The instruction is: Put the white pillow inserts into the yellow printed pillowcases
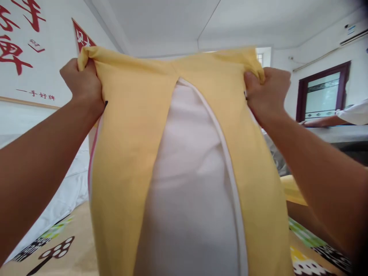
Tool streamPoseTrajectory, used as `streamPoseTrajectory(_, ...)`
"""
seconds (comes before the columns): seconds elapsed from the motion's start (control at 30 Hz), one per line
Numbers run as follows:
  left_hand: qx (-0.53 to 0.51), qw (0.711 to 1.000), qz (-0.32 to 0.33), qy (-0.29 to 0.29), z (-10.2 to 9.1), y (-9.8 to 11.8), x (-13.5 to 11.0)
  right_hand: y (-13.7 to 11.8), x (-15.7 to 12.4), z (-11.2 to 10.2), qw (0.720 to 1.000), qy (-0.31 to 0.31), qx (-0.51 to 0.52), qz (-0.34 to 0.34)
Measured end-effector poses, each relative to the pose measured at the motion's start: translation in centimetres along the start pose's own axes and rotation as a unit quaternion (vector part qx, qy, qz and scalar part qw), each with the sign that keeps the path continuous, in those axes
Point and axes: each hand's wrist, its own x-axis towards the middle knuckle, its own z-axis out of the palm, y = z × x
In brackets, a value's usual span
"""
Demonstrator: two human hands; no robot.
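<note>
I hold a yellow pillowcase (129,153) up in front of me by its top corners. My left hand (82,82) is clenched on the upper left corner and my right hand (266,92) is clenched on the upper right corner. The case gapes open down its middle, and a white pillow (189,184) shows inside through the slit. A white piped edge runs along the right side of the opening. The pillow hangs upright and fills most of the view.
A patterned bed cover (57,249) lies below. White bedding (71,184) is heaped at the left under a wall with red characters. At the right, another person's arm (324,122) rests on a grey surface near a dark-framed door (323,94).
</note>
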Motion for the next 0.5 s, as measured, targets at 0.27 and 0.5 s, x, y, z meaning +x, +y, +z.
streamPoseTrajectory(0.27,0.091,0.988,-0.127,0.003,1.6,-6.4,-5.3,3.4,-1.5,5.3,0.978,-0.173,-0.119,0.016)
streamPoseTrajectory(0.5,0.113,0.992,-0.051,0.029,5.2,-9.2,-2.9,4.6,-0.4,8.3,0.978,-0.068,-0.194,0.03)
